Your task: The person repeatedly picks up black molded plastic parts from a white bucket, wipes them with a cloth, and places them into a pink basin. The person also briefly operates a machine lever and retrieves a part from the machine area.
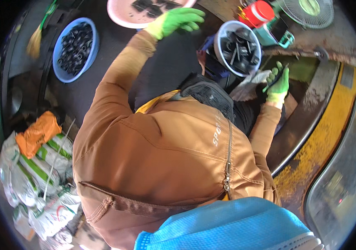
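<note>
Piece (276, 80), slim & dk, in my R fingers (279, 65), curled round it; L fingers (193, 13) spread, empty, nr pink basin's rim (117, 17).

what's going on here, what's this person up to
A seated person wearing green gloves is handling small black parts. The right hand grips a dark, slender object; exactly what it is can't be made out. The left hand is open by the pink basin, which holds flat black pieces. A blue basin at left and a pale bucket both contain more black parts.
</note>
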`<state>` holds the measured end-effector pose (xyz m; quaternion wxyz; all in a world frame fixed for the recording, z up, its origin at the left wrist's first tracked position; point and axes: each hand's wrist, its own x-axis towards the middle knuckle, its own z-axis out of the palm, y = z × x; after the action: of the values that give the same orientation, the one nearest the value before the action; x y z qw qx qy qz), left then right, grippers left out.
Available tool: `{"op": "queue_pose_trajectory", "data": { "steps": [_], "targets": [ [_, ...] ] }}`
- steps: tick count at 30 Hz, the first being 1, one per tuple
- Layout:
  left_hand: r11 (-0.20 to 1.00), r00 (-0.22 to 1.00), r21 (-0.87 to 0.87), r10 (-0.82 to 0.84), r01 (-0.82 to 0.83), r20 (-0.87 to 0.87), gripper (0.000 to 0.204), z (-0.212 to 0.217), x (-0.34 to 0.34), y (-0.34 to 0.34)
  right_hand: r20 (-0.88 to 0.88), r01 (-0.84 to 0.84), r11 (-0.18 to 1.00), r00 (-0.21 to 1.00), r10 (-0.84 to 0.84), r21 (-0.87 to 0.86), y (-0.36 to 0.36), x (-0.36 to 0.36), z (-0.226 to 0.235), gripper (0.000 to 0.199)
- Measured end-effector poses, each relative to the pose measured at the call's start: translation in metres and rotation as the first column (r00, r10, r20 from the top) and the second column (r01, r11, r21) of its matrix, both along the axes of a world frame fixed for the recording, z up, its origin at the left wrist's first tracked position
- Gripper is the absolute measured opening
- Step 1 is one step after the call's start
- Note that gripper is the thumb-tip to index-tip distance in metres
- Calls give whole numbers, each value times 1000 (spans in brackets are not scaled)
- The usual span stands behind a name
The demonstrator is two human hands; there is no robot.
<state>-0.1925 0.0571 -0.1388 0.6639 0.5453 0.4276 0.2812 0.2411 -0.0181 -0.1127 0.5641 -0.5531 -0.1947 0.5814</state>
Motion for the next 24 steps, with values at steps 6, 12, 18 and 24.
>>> {"op": "queue_pose_trajectory", "data": {
  "steps": [6,12,18,24],
  "targets": [
    [803,787,399,-136,443,-601,52,-32,170,24,-78,-8,998,997,12,60,-4,17,-13,39],
    [643,435,389,95,660,-896,42,-65,260,27,-50,-15,1000,999,15,2,-6,7,-11,33],
    [773,370,213,-30,597,-929,54,-78,284,44,-47,-94,995,995,92,-35,2,-4,-20,34],
    [773,353,181,-60,608,-934,57,-81,267,38,3,-111,993,994,111,-27,5,-19,-23,33]
  ]
}}
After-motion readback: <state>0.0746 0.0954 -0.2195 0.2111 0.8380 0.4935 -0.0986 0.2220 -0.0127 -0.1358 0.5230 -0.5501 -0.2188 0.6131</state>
